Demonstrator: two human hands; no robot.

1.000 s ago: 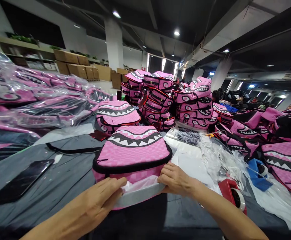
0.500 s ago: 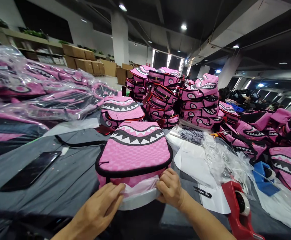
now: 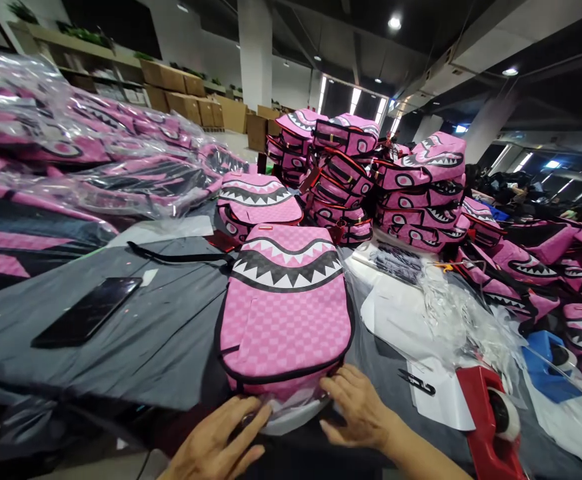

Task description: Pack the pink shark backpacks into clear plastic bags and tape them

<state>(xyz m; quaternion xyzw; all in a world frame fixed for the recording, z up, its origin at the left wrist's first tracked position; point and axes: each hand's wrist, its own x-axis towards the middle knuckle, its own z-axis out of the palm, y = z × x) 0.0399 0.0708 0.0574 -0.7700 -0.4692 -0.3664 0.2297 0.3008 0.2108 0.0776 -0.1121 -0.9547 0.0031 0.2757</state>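
Dark grey cloth covers the table (image 3: 171,347) under a beamed ceiling, with brown cardboard boxes (image 3: 183,107) stacked beyond it. One pink shark-mouth backpack (image 3: 285,320) lies front side up at the table's near edge, between the two hands, clear film (image 3: 295,415) showing along its lower end. Both hands are part open: the left hand (image 3: 223,433) has its fingers loosely spread at the film, and the right hand (image 3: 353,407) has fingertips at the backpack's lower right corner, thumb apart; I cannot tell whether either pinches the film. Directly behind lies one similar backpack (image 3: 259,200), then three stacks of backpacks (image 3: 343,180), overlapping too much to count. Clear plastic bags (image 3: 145,180) at the left hold more pink backpacks, their number unclear. One black phone (image 3: 88,312) and one black strap (image 3: 181,255) lie left of the front backpack. To its right are two tape dispensers, one red (image 3: 485,430) and one blue (image 3: 545,363), each holding one roll, and one pair of black snips (image 3: 417,382), partly on a white sheet (image 3: 443,403).
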